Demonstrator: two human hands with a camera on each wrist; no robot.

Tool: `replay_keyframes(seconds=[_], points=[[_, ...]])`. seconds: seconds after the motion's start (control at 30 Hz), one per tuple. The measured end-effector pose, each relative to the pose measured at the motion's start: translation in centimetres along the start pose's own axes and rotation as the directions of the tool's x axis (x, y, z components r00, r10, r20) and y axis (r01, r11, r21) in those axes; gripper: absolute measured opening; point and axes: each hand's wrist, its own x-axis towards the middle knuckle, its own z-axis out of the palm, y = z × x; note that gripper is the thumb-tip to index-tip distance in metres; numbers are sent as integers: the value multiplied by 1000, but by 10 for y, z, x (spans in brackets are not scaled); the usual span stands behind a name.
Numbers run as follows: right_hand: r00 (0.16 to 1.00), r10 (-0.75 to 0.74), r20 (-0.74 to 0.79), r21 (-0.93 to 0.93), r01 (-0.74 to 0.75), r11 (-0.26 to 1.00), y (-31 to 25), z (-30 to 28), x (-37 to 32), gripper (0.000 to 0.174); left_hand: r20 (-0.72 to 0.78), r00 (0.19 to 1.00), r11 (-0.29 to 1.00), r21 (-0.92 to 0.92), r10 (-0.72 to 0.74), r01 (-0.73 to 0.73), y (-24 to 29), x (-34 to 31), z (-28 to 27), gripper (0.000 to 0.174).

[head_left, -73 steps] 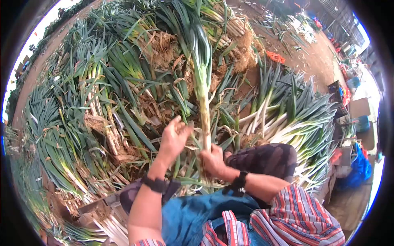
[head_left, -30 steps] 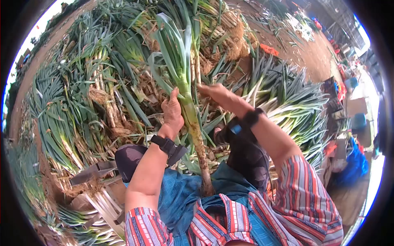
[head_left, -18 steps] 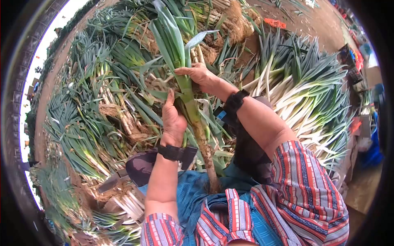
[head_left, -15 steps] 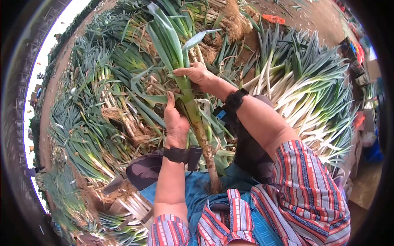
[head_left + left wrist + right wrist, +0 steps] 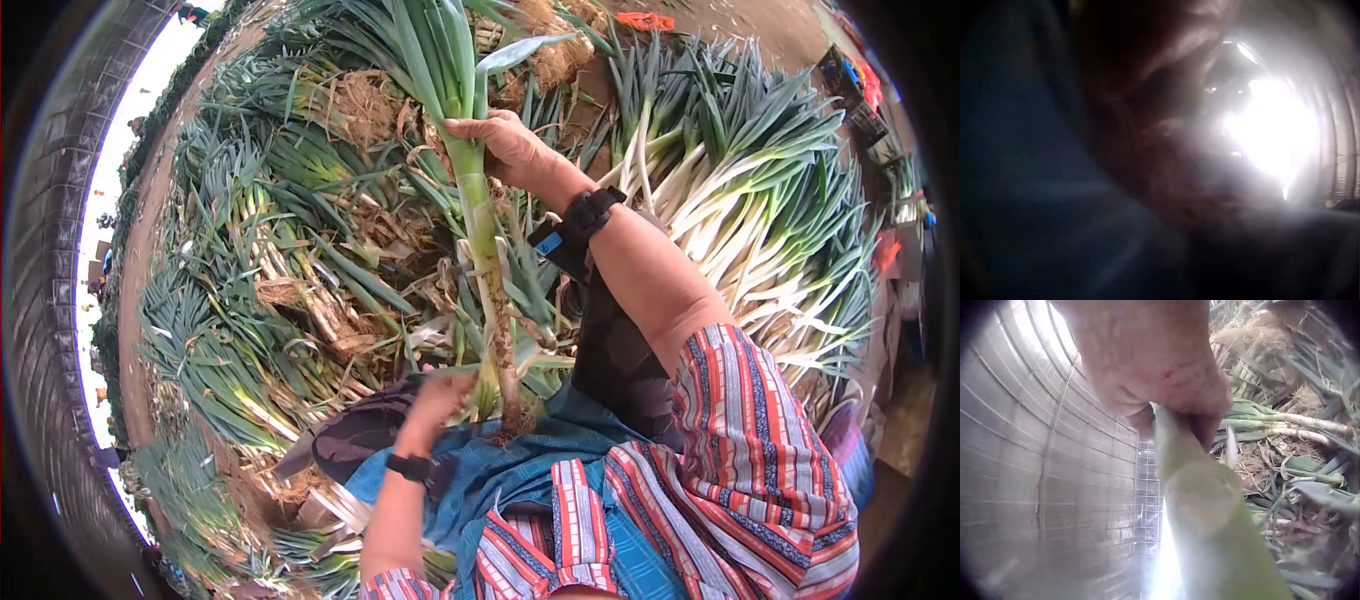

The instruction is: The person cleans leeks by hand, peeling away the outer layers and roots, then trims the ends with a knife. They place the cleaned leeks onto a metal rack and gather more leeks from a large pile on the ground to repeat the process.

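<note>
The two hands are well apart. The right hand (image 5: 515,150) is near the top middle of the head frame, with its thumb and fingers wrapped round a big leek (image 5: 482,215). The leek stands almost straight up in the middle of the frame. Its green leaves fan out at the top, and its brown, dirty root end is down at the blue cloth (image 5: 480,465) on the person's lap. In the right wrist view, the thick green stem runs from the hand down to the bottom edge. The left hand (image 5: 443,397) is low, just left of the leek's bottom end, but it is blurry and its wrist view is dark, so I can't tell if it holds anything. A heap of messy leeks (image 5: 245,235) with brown roots fills the left side. On the right lies a pile of white-stemmed leeks (image 5: 735,215). A bright orange thing (image 5: 645,20) is at the top.
</note>
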Motion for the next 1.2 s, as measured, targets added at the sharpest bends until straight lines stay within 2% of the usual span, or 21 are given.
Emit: replay_keyframes(seconds=[0.03,0.07,0.1,0.13,0.17,0.2,0.23,0.3,0.33,0.43,0.47,0.6,0.7,0.83,0.87,0.97,1.0,1.1,1.13,1.2], points=[[996,13,88,71,-19,997,2,3,-1,26,-163,979,841,541,123,-15,4,13,-19,26],[991,1,134,90,-13,996,7,4,0,25,-275,915,911,370,294,-181,10,24,-31,28],[985,18,173,103,-36,994,10,7,0,25,-413,807,907,208,422,-367,19,34,-41,30],[978,33,208,115,-58,992,14,9,0,25,-398,806,848,-113,438,-517,30,45,-43,30],[970,47,239,125,-79,989,17,11,-2,25,-386,799,682,-422,461,-598,48,53,-40,32],[962,75,263,115,-109,987,19,14,-3,28,-220,848,584,-640,483,-499,60,69,-43,31],[967,86,242,97,-112,989,20,16,-3,30,-48,849,473,-813,526,-339,75,76,-42,30],[976,107,192,65,-122,990,26,14,0,32,-74,833,361,-878,548,-315,96,78,-25,28],[979,101,179,107,-121,987,25,14,0,25,-86,828,306,-904,554,-299,100,80,-20,27],[976,145,160,39,-153,987,22,14,-1,22,40,867,348,-924,497,-157,98,84,-21,27],[966,147,213,-18,-147,989,22,15,-2,29,64,881,319,-942,469,-101,97,85,-23,27],[964,160,213,-80,-146,986,26,13,1,28,63,882,355,-927,466,-121,96,94,-23,25],[978,110,177,-74,-98,992,36,12,0,27,70,866,403,-902,495,-157,91,98,-16,26],[990,54,132,-178,-30,984,26,12,4,27,-151,824,443,-783,546,-437,73,80,-10,30],[995,49,85,-230,-28,973,27,9,6,28,-245,830,449,-746,502,-492,72,64,-5,28],[961,62,270,-210,-4,978,32,4,8,31,-474,651,501,-416,593,-759,61,66,3,33],[952,115,283,-265,-37,963,29,2,4,36,-530,582,512,-292,616,-808,61,67,1,38],[914,118,387,-348,26,937,26,2,-3,43,-629,615,680,-181,475,-710,53,67,-4,27],[890,108,442,-395,86,915,23,2,-3,49,-674,555,639,-159,486,-752,48,70,-2,22],[880,114,460,-344,59,937,24,3,-5,49,-681,546,557,-239,488,-795,45,71,-1,21]])
